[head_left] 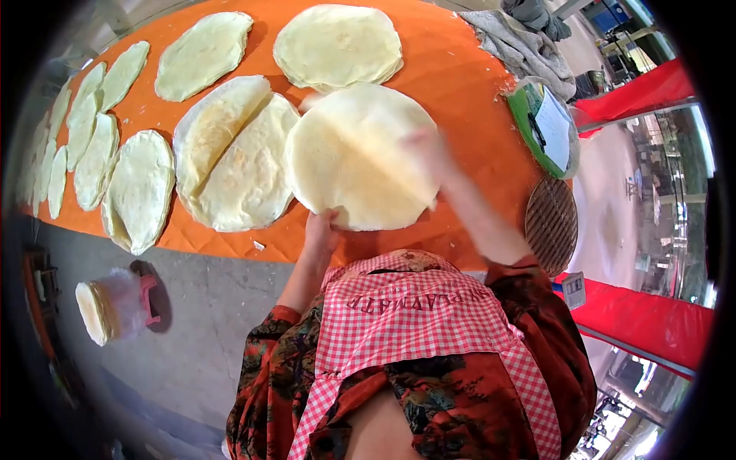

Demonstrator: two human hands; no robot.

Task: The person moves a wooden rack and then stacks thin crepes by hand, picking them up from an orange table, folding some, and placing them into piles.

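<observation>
My left hand [320,228] grips the near edge of the round flatbread [345,157] lying on the orange table [475,115]; my right hand [429,149] rests blurred on its top, finger state I cannot tell

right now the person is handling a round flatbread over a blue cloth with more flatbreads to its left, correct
No: the head view shows the cloth is orange, not blue. The left hand and right hand handle a round flatbread over it, more flatbreads lying to its left.
</observation>
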